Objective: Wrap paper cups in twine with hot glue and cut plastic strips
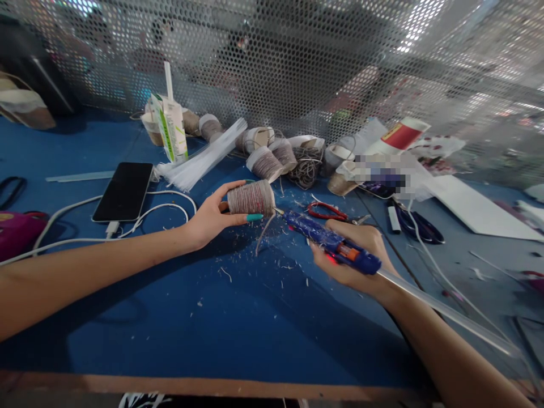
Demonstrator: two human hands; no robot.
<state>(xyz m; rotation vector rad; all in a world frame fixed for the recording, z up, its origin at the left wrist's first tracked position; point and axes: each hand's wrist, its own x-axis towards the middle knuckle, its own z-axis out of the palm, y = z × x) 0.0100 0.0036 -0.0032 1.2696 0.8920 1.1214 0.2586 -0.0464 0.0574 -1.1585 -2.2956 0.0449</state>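
Small tapered cup wound in grey and reddish twine (250, 198) lies tipped on its side over the blue tabletop (221, 340), near the middle; whether it touches the surface is hard to tell. The left hand (208, 220) is curled partway closed around it, a thumb with a long teal nail along the near side and the other fingers mostly hidden behind. A loose twine end (265, 233) hangs from the cup's right end, whose inside cannot be seen. The right hand (361, 233) is closed around a dark blue glue gun (314, 228), covering its handle and trigger; the nozzle points at the cup's edge, though contact cannot be made out. A long translucent glue stick (446, 311) protrudes from the gun's rear. Red-handled scissors (340, 215) lie just behind, partly covered by the right hand. A magenta object (17, 233) is cut off at the left edge. Farther back, twine-wrapped cups (264, 164) overlap one another, a pixelated patch (380, 173) masks part of the clutter, and shapes beyond the perforated metal screen (272, 62) are blurred.
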